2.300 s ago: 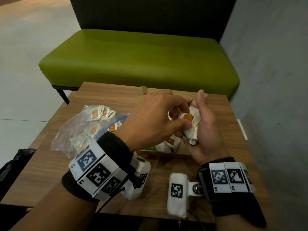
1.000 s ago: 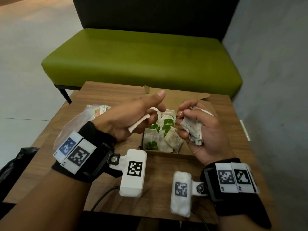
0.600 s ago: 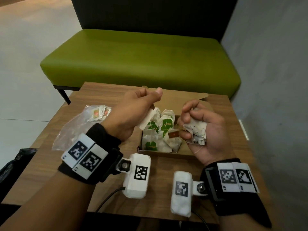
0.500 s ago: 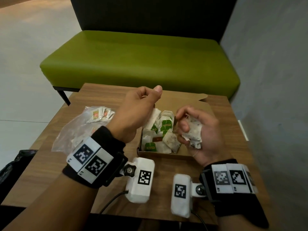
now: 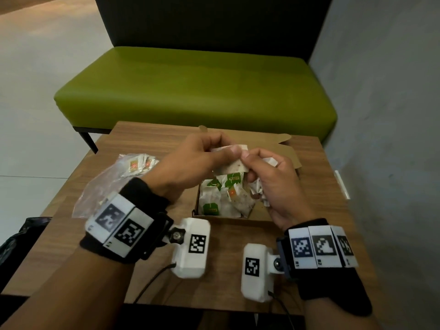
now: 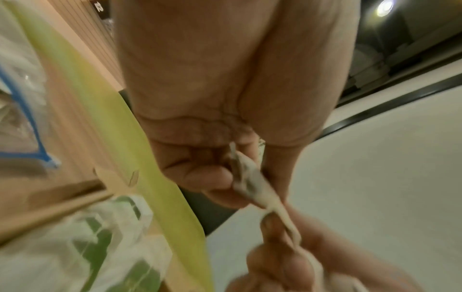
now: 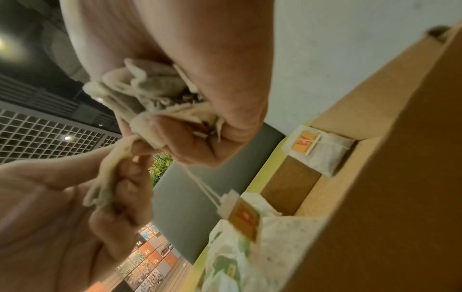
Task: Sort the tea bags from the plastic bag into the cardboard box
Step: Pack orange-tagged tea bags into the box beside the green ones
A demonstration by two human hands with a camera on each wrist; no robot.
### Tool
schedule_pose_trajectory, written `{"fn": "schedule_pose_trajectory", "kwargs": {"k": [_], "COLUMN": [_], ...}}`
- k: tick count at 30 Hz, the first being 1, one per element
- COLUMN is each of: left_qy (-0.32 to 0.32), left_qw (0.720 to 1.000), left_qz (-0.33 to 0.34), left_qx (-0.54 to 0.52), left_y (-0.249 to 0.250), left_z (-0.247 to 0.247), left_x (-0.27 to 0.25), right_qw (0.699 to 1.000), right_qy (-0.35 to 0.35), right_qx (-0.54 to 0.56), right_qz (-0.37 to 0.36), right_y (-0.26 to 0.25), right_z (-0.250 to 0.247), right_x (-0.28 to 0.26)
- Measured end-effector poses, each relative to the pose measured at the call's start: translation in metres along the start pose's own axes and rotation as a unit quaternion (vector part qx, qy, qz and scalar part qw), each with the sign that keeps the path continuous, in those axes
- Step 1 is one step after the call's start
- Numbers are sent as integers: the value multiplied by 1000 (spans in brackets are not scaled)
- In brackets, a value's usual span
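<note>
Left hand (image 5: 190,160): fingers curled, pinching one tea bag (image 5: 232,160) above the cardboard box (image 5: 289,156); long axis runs across, left to right, flat faces upright. Right hand (image 5: 273,184): fingertips pinch the same bag's right end; remaining fingers curl round a crumpled bunch of bags (image 7: 150,98). Box: open, mid-worktop (image 5: 147,139) toward far edge, bags stacked inside. Plastic bag (image 5: 107,184): left side, near the left edge, holding more bags.

The right hand (image 7: 200,110) clutches crumpled tea bags (image 7: 150,92) above the cardboard box (image 7: 375,158), the left hand (image 7: 62,207) pinching one.
</note>
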State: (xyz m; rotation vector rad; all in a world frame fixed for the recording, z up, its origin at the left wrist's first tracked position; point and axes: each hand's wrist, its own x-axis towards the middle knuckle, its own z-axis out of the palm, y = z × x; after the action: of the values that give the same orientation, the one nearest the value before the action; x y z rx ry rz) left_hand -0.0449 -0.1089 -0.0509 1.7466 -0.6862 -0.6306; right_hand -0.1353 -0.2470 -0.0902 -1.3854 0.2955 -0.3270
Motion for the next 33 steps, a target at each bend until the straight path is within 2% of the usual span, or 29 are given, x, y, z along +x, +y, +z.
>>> {"fn": "schedule_pose_trajectory", "kwargs": {"k": [7, 12, 17, 21, 25, 28, 30, 33], "left_qy": [-73, -9, 33, 96, 32, 20, 45, 95], "left_qw": [996, 999, 996, 984, 979, 988, 989, 985], "left_qz": [-1, 34, 84, 138, 147, 148, 140, 145], "left_qx": [49, -7, 28, 64, 136, 37, -15, -25], "left_y": [6, 8, 6, 7, 10, 9, 9, 7], "left_z": [-9, -5, -4, -5, -3, -1, -3, -5], "left_x": [-10, -9, -6, -4, -6, -6, -5, -2], "right_qw": [999, 999, 1000, 999, 997, 998, 999, 998], "right_qy": [-26, -15, -12, 7, -5, -6, -12, -31], "right_qx": [40, 30, 20, 38, 67, 54, 31, -33], "right_qz": [-3, -2, -15, -24, -27, -21, -21, -31], "right_y": [-4, -4, -3, -4, -6, -2, 3, 5], "right_z": [-6, -6, -4, -1, -5, -4, -2, 1], "right_x": [1, 0, 0, 0, -2, -1, -1, -3]}}
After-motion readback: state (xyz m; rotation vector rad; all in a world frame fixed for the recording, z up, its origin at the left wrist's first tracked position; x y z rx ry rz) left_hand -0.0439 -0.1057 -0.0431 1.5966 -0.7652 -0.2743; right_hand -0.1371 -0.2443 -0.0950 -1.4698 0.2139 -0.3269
